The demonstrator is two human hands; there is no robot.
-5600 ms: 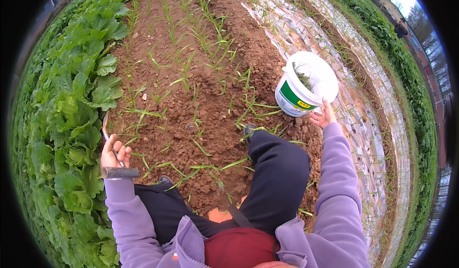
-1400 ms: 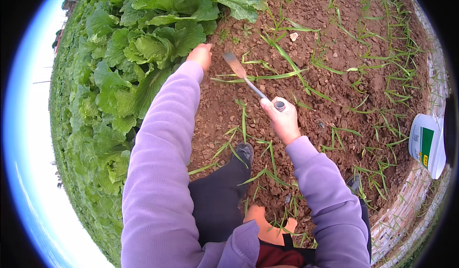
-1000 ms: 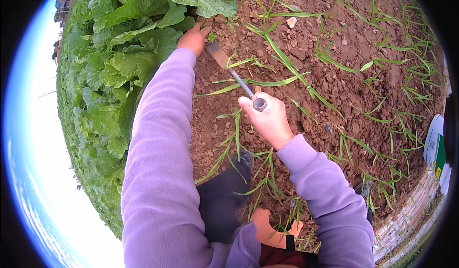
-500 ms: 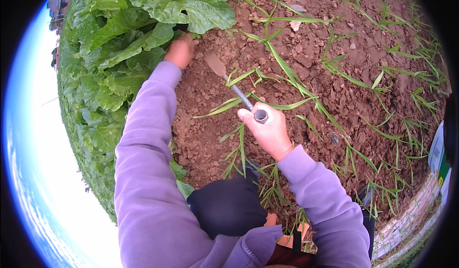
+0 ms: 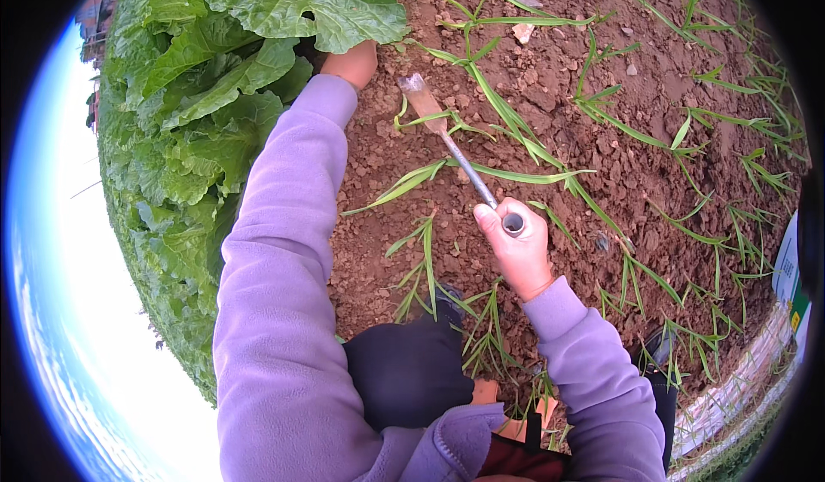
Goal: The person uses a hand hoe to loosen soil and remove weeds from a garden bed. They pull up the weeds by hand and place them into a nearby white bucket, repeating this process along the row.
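Observation:
My right hand [image 5: 522, 246] is wrapped round the tubular handle of a small metal hand hoe [image 5: 470, 169]. Its narrow flat blade, dirt-brown with a bright worn edge, points up and left, over or just above the soil beside some grass blades. My left hand [image 5: 354, 64] reaches in at the edge of a big leafy green plant [image 5: 344, 5], beneath a broad leaf. Only the back of that hand and the wrist show; the leaf hides the fingers, so what they touch cannot be seen.
Dense leafy greens [image 5: 185, 147] fill the left side. Long-bladed young plants [image 5: 507, 117] grow in rows across the brown clumpy soil [image 5: 533, 78]. A pale stone [image 5: 522, 33] lies toward the far side. My dark-clothed knee [image 5: 408, 370] is close below, and a white-and-green packet [image 5: 788, 267] sits at the right rim.
My left hand has pushed farther under the leaf, its fingers passing out of sight. My right hand has drawn the hoe to the right and slightly nearer, the blade away from the left hand.

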